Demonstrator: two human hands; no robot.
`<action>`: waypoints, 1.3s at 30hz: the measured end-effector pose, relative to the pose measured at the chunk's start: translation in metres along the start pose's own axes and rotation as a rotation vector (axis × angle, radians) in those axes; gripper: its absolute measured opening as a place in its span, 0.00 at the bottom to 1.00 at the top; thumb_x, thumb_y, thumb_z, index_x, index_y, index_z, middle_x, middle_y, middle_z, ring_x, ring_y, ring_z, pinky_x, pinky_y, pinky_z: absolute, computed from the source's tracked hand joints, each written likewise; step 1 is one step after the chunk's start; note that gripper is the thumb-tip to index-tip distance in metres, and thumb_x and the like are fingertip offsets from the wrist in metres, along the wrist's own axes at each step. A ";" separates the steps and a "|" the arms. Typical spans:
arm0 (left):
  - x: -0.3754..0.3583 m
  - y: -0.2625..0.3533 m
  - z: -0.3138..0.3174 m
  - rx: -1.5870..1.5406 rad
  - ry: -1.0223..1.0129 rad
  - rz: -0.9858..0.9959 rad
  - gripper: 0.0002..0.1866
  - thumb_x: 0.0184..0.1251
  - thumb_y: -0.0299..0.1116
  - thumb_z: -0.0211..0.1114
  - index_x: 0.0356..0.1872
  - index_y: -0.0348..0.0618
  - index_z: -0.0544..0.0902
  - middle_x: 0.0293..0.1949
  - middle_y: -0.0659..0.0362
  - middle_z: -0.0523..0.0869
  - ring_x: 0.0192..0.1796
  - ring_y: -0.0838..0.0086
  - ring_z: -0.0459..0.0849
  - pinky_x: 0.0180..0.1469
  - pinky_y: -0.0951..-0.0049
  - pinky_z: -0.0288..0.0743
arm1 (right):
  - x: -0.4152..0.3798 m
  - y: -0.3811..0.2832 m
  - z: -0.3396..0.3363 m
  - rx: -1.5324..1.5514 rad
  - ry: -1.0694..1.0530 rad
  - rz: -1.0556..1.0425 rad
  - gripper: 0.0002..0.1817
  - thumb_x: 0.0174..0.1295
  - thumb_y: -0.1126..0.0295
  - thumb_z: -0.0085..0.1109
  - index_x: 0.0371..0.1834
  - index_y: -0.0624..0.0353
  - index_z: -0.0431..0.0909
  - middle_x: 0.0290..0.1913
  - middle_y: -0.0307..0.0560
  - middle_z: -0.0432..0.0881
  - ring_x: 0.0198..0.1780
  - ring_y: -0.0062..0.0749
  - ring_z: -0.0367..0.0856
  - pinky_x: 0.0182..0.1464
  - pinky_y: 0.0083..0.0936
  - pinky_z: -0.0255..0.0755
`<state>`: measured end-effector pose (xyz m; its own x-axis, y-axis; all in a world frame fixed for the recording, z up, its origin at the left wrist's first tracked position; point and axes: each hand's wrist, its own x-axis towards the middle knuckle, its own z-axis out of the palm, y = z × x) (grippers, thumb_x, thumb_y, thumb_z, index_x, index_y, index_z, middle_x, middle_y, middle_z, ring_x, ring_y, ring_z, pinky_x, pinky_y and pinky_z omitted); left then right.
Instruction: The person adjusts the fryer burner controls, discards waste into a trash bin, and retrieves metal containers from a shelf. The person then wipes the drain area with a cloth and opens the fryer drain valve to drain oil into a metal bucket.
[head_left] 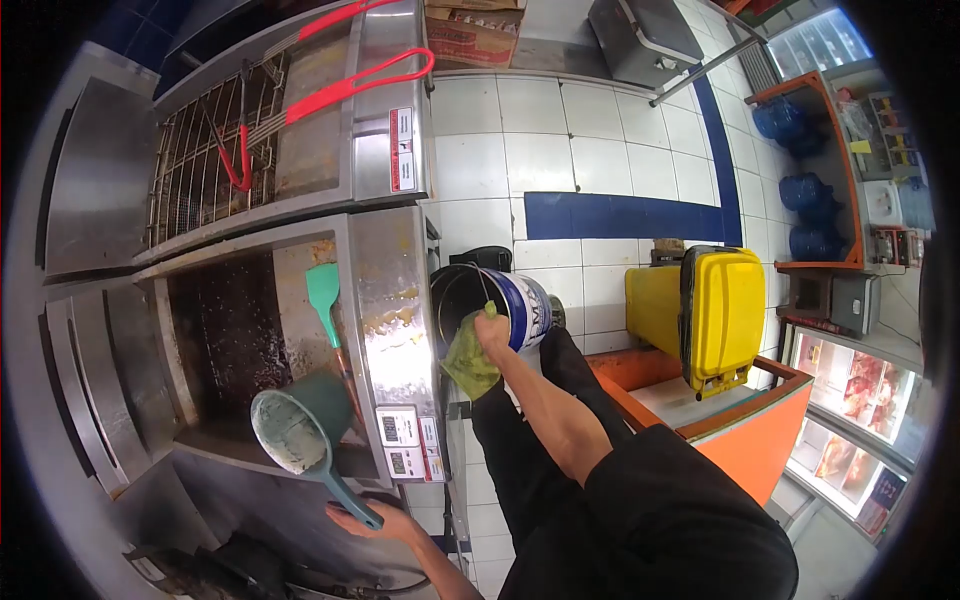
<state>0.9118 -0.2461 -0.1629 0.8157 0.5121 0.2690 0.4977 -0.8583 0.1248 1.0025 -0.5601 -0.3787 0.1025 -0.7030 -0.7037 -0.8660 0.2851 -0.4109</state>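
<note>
A grey-green plastic dipper (335, 400) with whitish residue inside stands at the near end of the dark griddle (225, 330). Its handle overlaps the palm of my left hand (385, 525), whose fingers stretch out flat beyond it. My right hand (490, 335) is closed on a yellow-green cloth (472, 360), which hangs down at the mouth of a white and blue bucket (515, 305). A turquoise spatula (323, 290) lies along the griddle's edge, its handle running behind the dipper.
Red-handled tongs (243, 165) and a red-handled slotted tool (360, 83) lie over the wire-rack station (210, 150). On the tiled floor are a yellow bin (720, 320) and, beyond it, a grey cooler box (650, 40). An orange-sided counter (745, 435) stands at my right.
</note>
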 end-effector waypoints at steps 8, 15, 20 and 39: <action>-0.091 0.008 -0.080 -0.434 -0.219 0.057 0.23 0.76 0.31 0.47 0.67 0.33 0.66 0.66 0.43 0.70 0.69 0.52 0.68 0.71 0.56 0.59 | 0.013 -0.010 0.014 -0.032 0.039 -0.008 0.25 0.56 0.54 0.59 0.40 0.70 0.84 0.41 0.69 0.85 0.47 0.59 0.85 0.52 0.44 0.76; -0.128 0.010 -0.092 -0.499 -0.366 0.151 0.18 0.72 0.32 0.51 0.58 0.31 0.70 0.56 0.44 0.74 0.60 0.54 0.73 0.65 0.57 0.64 | 0.012 -0.004 0.000 -0.001 -0.025 -0.002 0.23 0.56 0.55 0.58 0.41 0.67 0.84 0.43 0.68 0.85 0.50 0.60 0.83 0.54 0.44 0.74; -0.148 0.019 -0.094 -0.551 -0.530 0.204 0.16 0.68 0.35 0.55 0.48 0.31 0.76 0.45 0.46 0.79 0.48 0.55 0.79 0.55 0.57 0.72 | 0.024 0.014 0.002 0.008 0.009 0.029 0.23 0.54 0.56 0.59 0.39 0.69 0.83 0.42 0.69 0.84 0.49 0.61 0.83 0.54 0.44 0.74; -0.191 0.030 -0.074 -0.588 -1.299 0.309 0.12 0.64 0.27 0.61 0.47 0.37 0.81 0.43 0.51 0.85 0.46 0.64 0.85 0.50 0.67 0.77 | 0.096 0.058 -0.138 0.368 -0.042 0.117 0.25 0.59 0.55 0.57 0.43 0.72 0.83 0.45 0.67 0.85 0.52 0.57 0.83 0.52 0.43 0.73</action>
<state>0.7493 -0.3724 -0.1397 0.7106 -0.2973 -0.6377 0.3271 -0.6629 0.6735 0.8943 -0.7014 -0.3903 0.0397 -0.6267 -0.7783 -0.6402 0.5821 -0.5014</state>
